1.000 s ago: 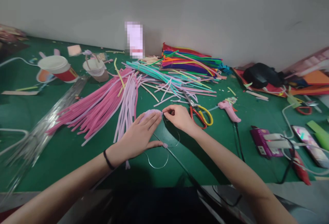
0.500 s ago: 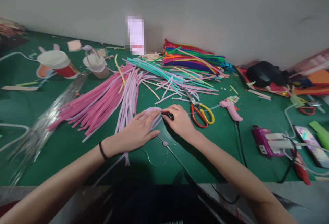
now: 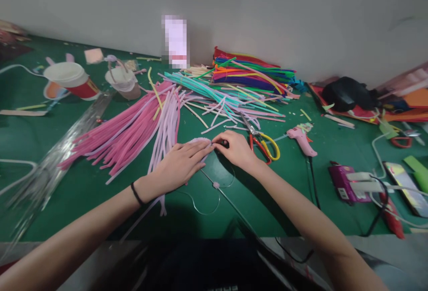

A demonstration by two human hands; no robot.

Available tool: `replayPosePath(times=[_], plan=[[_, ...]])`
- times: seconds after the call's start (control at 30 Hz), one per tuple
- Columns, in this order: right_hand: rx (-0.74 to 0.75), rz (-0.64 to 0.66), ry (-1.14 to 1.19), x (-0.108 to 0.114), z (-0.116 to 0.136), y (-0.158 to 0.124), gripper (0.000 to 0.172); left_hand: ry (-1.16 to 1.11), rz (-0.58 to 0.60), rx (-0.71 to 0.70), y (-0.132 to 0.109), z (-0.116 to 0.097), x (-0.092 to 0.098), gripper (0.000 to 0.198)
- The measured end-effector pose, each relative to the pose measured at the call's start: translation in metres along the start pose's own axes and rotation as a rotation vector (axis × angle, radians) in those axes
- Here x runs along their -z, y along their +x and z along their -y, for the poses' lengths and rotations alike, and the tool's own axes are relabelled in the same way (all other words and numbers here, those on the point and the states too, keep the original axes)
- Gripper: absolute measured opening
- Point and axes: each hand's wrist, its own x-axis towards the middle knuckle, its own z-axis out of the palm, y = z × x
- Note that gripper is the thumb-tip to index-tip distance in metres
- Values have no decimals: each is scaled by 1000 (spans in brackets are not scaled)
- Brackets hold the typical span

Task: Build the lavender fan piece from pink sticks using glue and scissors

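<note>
My left hand lies flat with fingers stretched out, pressing down a pale lilac fuzzy piece on the green table. My right hand is closed in a pinch at the piece's right edge, around something small and dark I cannot make out. A thin wire with a small lilac bead loops on the table just below both hands. Pale pink pipe cleaners lie just left of the piece.
Pink pipe cleaners fan out at left, a many-coloured pile sits by the wall. Scissors and a pink glue gun lie right of my right hand. Paper cups stand far left. A phone, power strip and cables lie at right.
Both hands stayed on the lilac piece, shifting slightly. My right hand's pinch moved a little closer against the piece's edge. The view drifted downward a bit.
</note>
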Motion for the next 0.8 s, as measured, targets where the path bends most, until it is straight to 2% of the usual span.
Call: replayPosePath(times=[0.2, 0.4, 0.53, 0.8], plan=[[98, -31, -71, -9, -4, 4, 9, 29, 5, -118, -4, 4, 1, 50], [113, -96, -214, -17, 3, -5, 17, 51, 12, -91, -5, 1, -3, 58], [96, -137, -174, -18, 7, -9, 16, 49, 35, -66, -4, -1, -3, 62], [124, -65, -227, -6, 9, -7, 16, 20, 31, -55, -3, 0, -1, 59]])
